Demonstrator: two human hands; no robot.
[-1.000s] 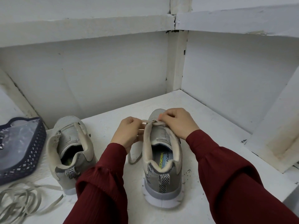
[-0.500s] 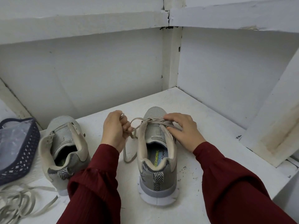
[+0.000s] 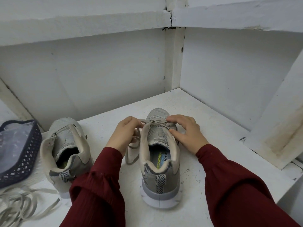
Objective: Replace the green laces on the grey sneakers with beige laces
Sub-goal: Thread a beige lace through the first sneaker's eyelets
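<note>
Left hand (image 3: 124,136) and right hand (image 3: 186,135) pinch the beige lace (image 3: 155,124) over the grey sneaker (image 3: 158,179), insole printed "ECHERS", "FOAM".

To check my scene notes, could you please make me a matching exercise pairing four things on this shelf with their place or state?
Things:
1. sneaker on the right
2. sneaker on the left
3. basket
4. loose laces

Place or state:
A. heaped at the lower left
B. beige lace crossed near its toe
C. unlaced, tongue loose
D. dark blue, at the left edge

Pairs: 1-B, 2-C, 3-D, 4-A.
</note>
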